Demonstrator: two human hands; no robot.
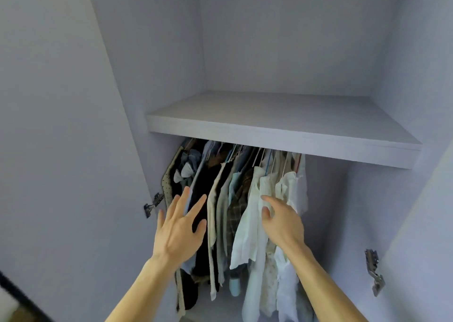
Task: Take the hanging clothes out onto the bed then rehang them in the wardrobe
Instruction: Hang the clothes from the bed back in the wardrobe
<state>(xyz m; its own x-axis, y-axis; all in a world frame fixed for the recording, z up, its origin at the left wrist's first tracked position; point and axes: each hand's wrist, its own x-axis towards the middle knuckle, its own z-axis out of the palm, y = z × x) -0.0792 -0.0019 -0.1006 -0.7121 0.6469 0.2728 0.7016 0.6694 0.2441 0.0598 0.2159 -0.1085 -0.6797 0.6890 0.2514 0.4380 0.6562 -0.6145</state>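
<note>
Reaching into the wardrobe (282,52), my left hand (181,226) spread and right hand (282,221) loosely open, gripping nothing; tugging the tightly packed hanging clothes (235,199) could snag hangers (269,161).

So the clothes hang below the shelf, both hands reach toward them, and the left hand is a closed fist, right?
Not quite. The head view shows the left hand open, fingers spread. The clothes do hang below the shelf, and the right hand reaches toward them too.
</note>
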